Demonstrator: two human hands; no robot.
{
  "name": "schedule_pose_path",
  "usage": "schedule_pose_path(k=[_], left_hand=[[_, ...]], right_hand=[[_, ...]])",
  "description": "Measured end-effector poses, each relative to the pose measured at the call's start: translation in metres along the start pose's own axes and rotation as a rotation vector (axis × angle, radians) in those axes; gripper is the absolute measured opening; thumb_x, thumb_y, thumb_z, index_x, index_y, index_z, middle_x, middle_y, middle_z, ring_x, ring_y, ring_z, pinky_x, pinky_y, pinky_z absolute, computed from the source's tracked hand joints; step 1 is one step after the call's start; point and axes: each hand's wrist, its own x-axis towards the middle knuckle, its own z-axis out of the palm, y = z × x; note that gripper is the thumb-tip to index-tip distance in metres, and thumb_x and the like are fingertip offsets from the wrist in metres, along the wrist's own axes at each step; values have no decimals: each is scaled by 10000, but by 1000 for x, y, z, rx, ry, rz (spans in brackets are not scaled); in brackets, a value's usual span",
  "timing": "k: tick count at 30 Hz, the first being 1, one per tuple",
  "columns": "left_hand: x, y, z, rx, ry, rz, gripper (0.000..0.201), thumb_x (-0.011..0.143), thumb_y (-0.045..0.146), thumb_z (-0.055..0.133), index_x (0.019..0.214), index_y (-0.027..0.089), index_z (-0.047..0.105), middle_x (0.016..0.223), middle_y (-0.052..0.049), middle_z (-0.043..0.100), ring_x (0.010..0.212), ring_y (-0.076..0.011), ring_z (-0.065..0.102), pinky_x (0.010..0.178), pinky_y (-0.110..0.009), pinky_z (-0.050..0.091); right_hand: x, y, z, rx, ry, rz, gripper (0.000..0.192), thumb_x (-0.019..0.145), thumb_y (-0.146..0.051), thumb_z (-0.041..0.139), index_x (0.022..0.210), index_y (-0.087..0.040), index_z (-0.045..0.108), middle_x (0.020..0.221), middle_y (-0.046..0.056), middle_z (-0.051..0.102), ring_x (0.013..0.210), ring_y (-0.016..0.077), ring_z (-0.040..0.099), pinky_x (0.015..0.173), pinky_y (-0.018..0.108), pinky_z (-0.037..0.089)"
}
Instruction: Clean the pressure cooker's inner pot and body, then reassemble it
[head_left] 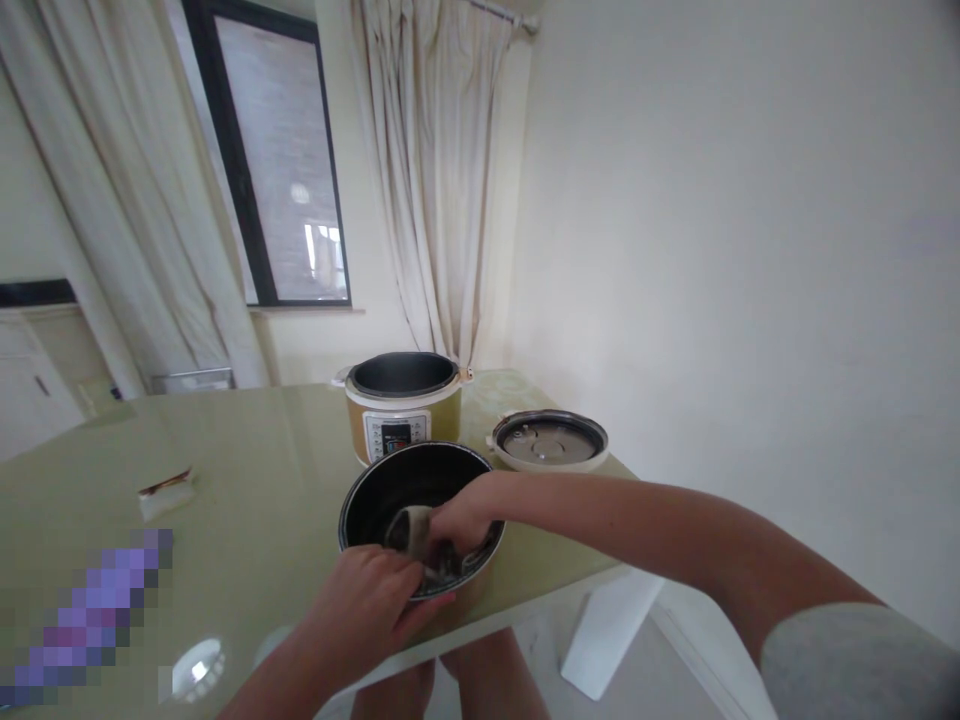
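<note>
The legs (487, 675) of the person are below the near edge of the table (270, 440). A white panel (611, 635) is located below this edge, to the right of the legs.

The left hand (367, 590) is positioned at the near left rim of the pot (367, 485). The fingers lie over the rim and the thumb is outside: the grip is clamped on the pot. The pot stands on the table close to the near edge, opening upward, with a dark interior.

The right hand (469, 512) enters the pot over the right rim. Its grip is closed on the cloth (412, 530), a grey and white piece inside the pot; the fingertips are blurred. To the left, a purple item (97, 615), obscured by blocks, lies on the table. Beyond it lies a small white item (166, 492) with a brown edge.

The cooker (446, 415) stands directly behind the pot, open, control panel (396, 437) facing the person. The lid (555, 445) lies to the right of the cooker, underside up.

Behind the table are curtains (442, 200) and a window (281, 150); a plain wall (720, 250) is at the right.
</note>
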Motion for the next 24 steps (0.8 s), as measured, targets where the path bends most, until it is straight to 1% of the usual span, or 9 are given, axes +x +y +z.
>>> schedule_pose_path(k=[2,5,7,10,12,16,19,22,24], left_hand=[[-2,-1,1,-17,-7,16,525,1027,574,515,653,233,651,583,-41,686,522,-219,635,542,-339,312],[0,-1,3,-52,-51,38,544,1025,577,524,624,227,636,578,-36,687,513,-197,621,536,-340,269],[3,-2,4,-69,-74,41,565,1014,604,529,613,221,636,570,-34,687,498,-184,606,531,-347,232],[4,-4,2,-97,-71,47,586,1006,619,532,592,215,629,549,-27,669,491,-172,591,540,-354,207],[1,-5,1,-111,-52,64,553,1019,566,542,598,217,628,553,-16,664,499,-167,594,551,-355,214],[-9,-9,1,-64,-40,33,454,1009,485,587,638,228,629,592,-8,670,544,-193,616,580,-354,261],[-12,-12,3,-48,-64,5,418,995,481,610,658,235,635,627,-10,684,594,-215,638,604,-354,288],[-8,-15,5,-88,-89,12,399,975,499,642,673,238,643,644,-4,695,597,-207,627,607,-354,288],[-2,-16,4,-148,-64,20,408,964,520,658,672,236,638,637,4,685,585,-193,607,607,-350,297]], right_hand=[[-10,10,1,-108,-18,109,204,819,-129,782,993,-236,798,1112,14,788,901,193,720,706,274,547],[-8,20,-3,-407,201,213,107,914,-202,713,990,-215,788,1365,104,694,1144,310,665,798,389,540],[7,23,-11,-632,276,-8,164,979,-184,618,975,-211,779,1461,98,635,1281,318,585,901,422,502],[31,27,-27,-829,237,-466,239,1038,-197,532,1043,-242,766,1503,65,608,1334,264,535,966,402,461],[35,29,-31,-818,221,-535,247,1049,-209,521,1064,-255,763,1498,60,612,1303,246,547,939,383,466],[9,28,-17,-640,290,-18,156,971,-285,669,1060,-241,789,1446,106,636,1174,286,622,776,360,514],[-18,18,-4,-385,118,358,396,817,-472,815,1091,-186,808,1247,168,733,1041,328,699,760,386,557],[-33,7,-3,-67,-74,434,508,834,-592,734,1105,-171,819,1036,147,791,922,315,743,804,410,575],[-34,2,-5,146,-74,360,446,892,-547,676,1133,-199,815,1014,104,801,916,281,750,824,377,572]])
